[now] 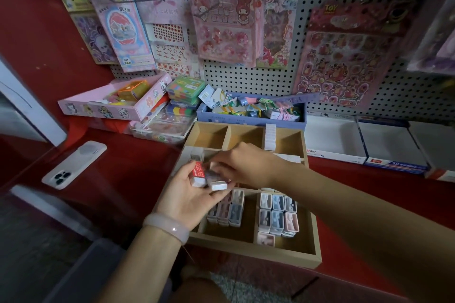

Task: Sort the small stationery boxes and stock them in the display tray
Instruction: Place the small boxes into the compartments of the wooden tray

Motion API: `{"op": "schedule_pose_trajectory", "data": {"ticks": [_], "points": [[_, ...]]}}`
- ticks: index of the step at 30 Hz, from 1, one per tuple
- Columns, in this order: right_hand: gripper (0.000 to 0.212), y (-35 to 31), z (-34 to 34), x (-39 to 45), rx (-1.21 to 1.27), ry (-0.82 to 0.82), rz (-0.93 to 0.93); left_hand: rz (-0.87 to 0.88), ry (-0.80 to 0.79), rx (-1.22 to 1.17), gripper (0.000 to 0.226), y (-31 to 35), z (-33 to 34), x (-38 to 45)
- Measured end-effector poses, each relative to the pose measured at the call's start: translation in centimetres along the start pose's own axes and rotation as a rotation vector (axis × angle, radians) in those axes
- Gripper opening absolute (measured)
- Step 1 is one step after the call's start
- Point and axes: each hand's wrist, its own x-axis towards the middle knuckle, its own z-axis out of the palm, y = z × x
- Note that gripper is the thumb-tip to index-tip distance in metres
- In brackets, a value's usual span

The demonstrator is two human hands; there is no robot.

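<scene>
- The left hand (187, 194) is seen in the middle of the frame, palm turned up, with a pale pink bangle (167, 227) on the wrist.
- Two small boxes are held in this hand: a red and white box (199, 173) and, just beside it to the right, a pale box (216, 181).
- The right hand (242, 163) comes in from the lower right and lies over the left hand; its fingers are curled and the pale box is pinched at its upper end.
- Both hands are held above the left part of the display tray (290, 257), a wooden tray with compartments that stands on the red desk (118, 179) in the centre of the frame.
- In the lower compartments of the tray, small stationery boxes (278, 214) in pale blue, pink and white are packed upright in rows; a second group (229, 211) is partly hidden under the left hand.
- A row of white boxes (270, 136) is stacked in an upper compartment; the two upper left compartments hold nothing.
- A white phone (73, 163) lies face down on the desk at the left.
- Behind the tray, a blue box (246, 119) with small tagged items is placed, and a pink tray (108, 107) at its left.
- Sticker sheets (344, 56) are hung on the pegboard (246, 76) in the upper part of the frame.
</scene>
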Motion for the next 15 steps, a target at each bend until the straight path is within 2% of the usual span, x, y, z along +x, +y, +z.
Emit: {"op": "schedule_pose_trajectory", "data": {"ticks": [3,6,8,13,15], "points": [[0.02,0.0,0.4,1.2,0.041,0.136,0.074,-0.005,0.072,-0.017,0.032,1.0,-0.9,0.2],[0.022,0.9,0.9,3.0,0.135,0.245,0.213,0.027,0.136,-0.024,0.031,2.4,-2.2,0.3],[0.023,1.2,1.7,4.4,0.13,0.218,0.27,0.05,0.149,-0.04,0.033,3.4,-3.2,0.4],[0.022,0.2,4.9,7.9,0.004,0.025,0.37,0.074,0.17,-0.089,0.034,5.3,-5.2,0.3],[0.023,0.0,5.8,8.7,-0.04,0.005,0.389,0.085,0.162,-0.096,0.034,5.9,-5.8,0.1]]}}
